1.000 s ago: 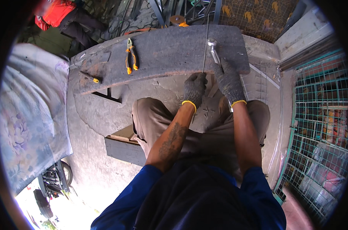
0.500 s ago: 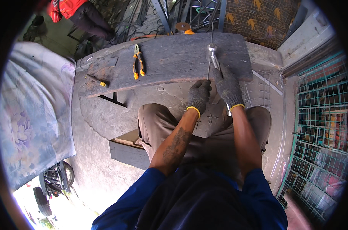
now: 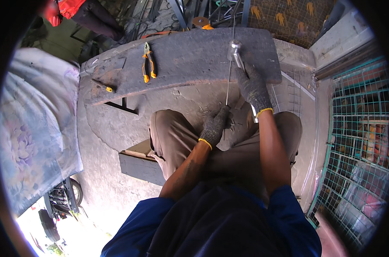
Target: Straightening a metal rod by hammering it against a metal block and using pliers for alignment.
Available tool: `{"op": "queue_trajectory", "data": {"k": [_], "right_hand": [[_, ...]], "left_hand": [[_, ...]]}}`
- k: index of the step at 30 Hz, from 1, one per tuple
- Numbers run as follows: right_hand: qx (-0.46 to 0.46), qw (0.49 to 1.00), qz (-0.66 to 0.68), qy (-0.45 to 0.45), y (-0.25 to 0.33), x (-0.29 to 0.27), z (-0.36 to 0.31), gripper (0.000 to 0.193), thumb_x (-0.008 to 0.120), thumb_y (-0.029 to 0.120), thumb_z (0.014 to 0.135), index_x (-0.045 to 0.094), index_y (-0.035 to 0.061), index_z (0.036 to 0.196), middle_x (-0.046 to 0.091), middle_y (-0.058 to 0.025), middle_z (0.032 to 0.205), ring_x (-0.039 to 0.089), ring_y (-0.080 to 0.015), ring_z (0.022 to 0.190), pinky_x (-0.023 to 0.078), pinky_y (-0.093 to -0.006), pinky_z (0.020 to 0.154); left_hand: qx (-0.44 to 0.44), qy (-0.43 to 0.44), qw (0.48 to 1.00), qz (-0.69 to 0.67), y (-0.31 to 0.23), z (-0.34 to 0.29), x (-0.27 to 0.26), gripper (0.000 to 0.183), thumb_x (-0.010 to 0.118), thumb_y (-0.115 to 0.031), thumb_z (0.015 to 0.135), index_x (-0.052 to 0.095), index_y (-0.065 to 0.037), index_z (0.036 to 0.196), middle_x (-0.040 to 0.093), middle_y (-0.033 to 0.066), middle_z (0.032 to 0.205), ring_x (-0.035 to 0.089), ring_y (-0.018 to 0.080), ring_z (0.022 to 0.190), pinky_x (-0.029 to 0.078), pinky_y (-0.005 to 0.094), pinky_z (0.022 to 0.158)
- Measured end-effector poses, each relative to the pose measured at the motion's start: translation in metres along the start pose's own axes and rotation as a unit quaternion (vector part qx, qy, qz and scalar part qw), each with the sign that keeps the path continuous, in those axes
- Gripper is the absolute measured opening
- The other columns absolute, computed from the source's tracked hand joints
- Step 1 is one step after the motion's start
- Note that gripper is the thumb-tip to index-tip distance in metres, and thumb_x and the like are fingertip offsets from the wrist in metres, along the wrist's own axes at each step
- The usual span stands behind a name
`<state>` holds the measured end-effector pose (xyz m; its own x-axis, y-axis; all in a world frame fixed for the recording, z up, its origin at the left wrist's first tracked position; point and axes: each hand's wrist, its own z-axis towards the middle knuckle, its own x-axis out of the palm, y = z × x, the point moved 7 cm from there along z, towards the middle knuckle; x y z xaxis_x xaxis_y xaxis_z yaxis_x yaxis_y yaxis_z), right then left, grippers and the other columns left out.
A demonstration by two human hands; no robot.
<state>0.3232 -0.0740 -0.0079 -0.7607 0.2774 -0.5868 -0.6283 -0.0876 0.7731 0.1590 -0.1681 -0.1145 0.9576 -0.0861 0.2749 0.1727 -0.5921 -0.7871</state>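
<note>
Over the last second the right hand (image 3: pixel 253 88) has lifted its gripped hammer (image 3: pixel 234 50) slightly over the bench (image 3: pixel 190 55) — the left hand (image 3: pixel 214 126) still pinches the thin rod (image 3: pixel 229 81), so striking work looks ongoing.

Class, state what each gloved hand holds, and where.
Right hand grips the metal hammer by its handle; left hand pinches the thin wire rod at its lower end.

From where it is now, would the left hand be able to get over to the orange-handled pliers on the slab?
Probably yes, once it lets go. The left hand grips the thin rod's lower end, and the pliers lie in the open on the slab, forward and left, with nothing between.
</note>
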Motion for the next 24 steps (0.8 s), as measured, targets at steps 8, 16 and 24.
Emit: {"op": "queue_trajectory", "data": {"k": [8, 16, 24], "right_hand": [[0.240, 0.961, 0.122, 0.060, -0.032, 0.008, -0.012, 0.037, 0.055, 0.038, 0.100, 0.064, 0.0016, 0.103, 0.066, -0.0260, 0.093, 0.063, -0.0419, 0.084, 0.048, -0.0479, 0.075], [0.046, 0.997, 0.050, -0.033, 0.032, -0.032, -0.011, 0.044, 0.048, 0.037, 0.104, 0.059, 0.0018, 0.128, 0.065, -0.0259, 0.117, 0.063, -0.0426, 0.106, 0.050, -0.0449, 0.091], [0.096, 0.990, -0.072, 0.073, 0.017, -0.001, -0.002, 0.045, 0.046, 0.038, 0.104, 0.060, 0.0001, 0.123, 0.063, -0.0293, 0.113, 0.061, -0.0471, 0.103, 0.049, -0.0486, 0.088]], "left_hand": [[0.013, -0.037, 0.997, 0.060, -0.001, 0.005, -0.003, 0.027, 0.057, -0.029, 0.100, 0.066, -0.007, 0.113, 0.055, -0.0018, 0.076, 0.047, 0.0082, 0.062, 0.039, 0.0244, 0.056], [0.082, -0.076, 0.993, 0.042, -0.042, 0.015, 0.014, 0.030, 0.059, -0.028, 0.098, 0.069, -0.006, 0.116, 0.058, -0.0003, 0.078, 0.049, 0.0089, 0.063, 0.040, 0.0254, 0.056], [0.069, -0.065, 0.995, 0.026, -0.049, 0.016, 0.022, 0.031, 0.060, -0.027, 0.097, 0.068, -0.006, 0.118, 0.061, 0.0011, 0.079, 0.051, 0.0096, 0.063, 0.041, 0.0262, 0.056]]}}
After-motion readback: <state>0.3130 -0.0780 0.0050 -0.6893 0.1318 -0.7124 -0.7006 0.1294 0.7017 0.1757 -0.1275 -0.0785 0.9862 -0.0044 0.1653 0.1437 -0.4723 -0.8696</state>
